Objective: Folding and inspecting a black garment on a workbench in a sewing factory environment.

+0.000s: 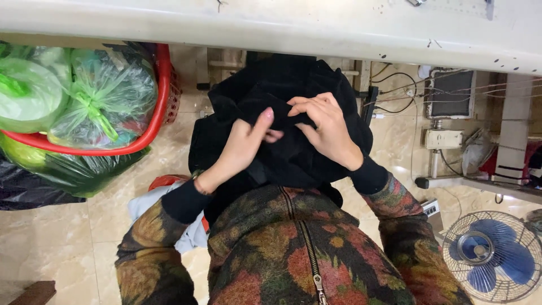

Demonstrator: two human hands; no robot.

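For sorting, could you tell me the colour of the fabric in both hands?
Black: soft fuzzy black fabric, clearest in the head view.

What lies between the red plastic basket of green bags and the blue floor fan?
In the head view, the black fuzzy garment, held by both hands, lies between them.

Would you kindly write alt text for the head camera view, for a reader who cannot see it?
Seen from above, a person's left hand and right hand grip a bundle of black cloth in their lap, below a white table edge. A red basket of green plastic bags stands to the left, a blue fan lower right.
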